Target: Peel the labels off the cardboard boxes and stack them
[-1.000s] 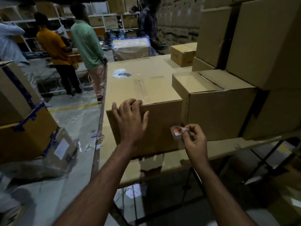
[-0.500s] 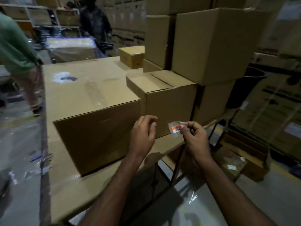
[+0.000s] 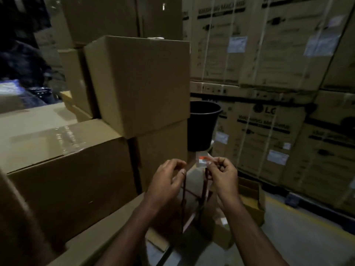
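Right hand pinching peeled label — upright, face toward camera, left hand loosely curled — holding nothing

Matt cardboard boxes, glossy tape

Two bare forearms, sleeveless to the frame edge, left hand and right hand ungloved.

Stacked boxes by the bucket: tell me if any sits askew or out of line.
The upper cardboard box is turned relative to the lower box beneath it, so its corner juts out over that box's front face. The black bucket behind stands upright. Nothing looks spilled or torn.
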Motion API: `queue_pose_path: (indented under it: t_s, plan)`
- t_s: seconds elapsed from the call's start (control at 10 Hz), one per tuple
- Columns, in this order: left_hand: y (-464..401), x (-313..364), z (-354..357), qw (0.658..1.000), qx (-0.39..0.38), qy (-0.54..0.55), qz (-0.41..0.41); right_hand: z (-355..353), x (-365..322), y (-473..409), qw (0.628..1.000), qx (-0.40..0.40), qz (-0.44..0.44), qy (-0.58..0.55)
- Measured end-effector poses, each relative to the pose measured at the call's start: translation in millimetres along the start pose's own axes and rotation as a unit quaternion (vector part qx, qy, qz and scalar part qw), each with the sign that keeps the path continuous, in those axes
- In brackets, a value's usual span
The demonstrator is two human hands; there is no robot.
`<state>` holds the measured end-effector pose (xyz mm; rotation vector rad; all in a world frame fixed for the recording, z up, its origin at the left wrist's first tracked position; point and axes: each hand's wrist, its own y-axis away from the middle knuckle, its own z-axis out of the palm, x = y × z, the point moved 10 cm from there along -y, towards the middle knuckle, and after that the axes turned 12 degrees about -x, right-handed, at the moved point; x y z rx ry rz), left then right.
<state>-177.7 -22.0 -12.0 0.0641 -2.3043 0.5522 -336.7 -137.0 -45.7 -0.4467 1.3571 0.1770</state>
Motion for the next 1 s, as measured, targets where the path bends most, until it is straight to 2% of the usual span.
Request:
queue_pose_path:
  t_s: [0.1,0.2,0.4,0.5,0.6,0.7,0.8,1.0]
  plan:
    - [-69.6,4.1,58.6,0.998,-0.042,0.025,-0.032,-49.6,-5.7,-70.7,1.0,0.007,-0.005,0.003]
    - [-140.0,17.2,89.9,0.998,-0.045,0.003,-0.038,-79.8,-34.7,-146.8,0.999,0.001,-0.049,0.02]
    - [-243.5,29.2,67.2,0.996,0.06,0.007,-0.06,-84.1,-112.6,-284.3,0.971,-0.001,-0.199,0.134]
    - [-270.7,25.5,54.7,0.991,0.105,0.008,-0.082,-65.4,-132.9,-327.7,0.929,-0.01,-0.267,0.255]
    - [-290.0,19.1,47.3,0.987,0.125,0.0,-0.102,-31.9,-120.0,-367.2,0.882,-0.084,-0.27,0.378]
    - [-302.1,13.8,44.5,0.985,0.133,-0.008,-0.113,2.7,-74.9,-394.5,0.791,-0.223,-0.177,0.541]
    - [-308.8,7.7,45.2,0.983,0.131,-0.007,-0.126,4.9,-50.8,-399.7,0.776,-0.286,-0.112,0.551]
    - [-307.9,-1.4,52.3,0.983,0.127,0.0,-0.134,-7.1,-55.7,-403.4,0.806,-0.222,-0.167,0.522]
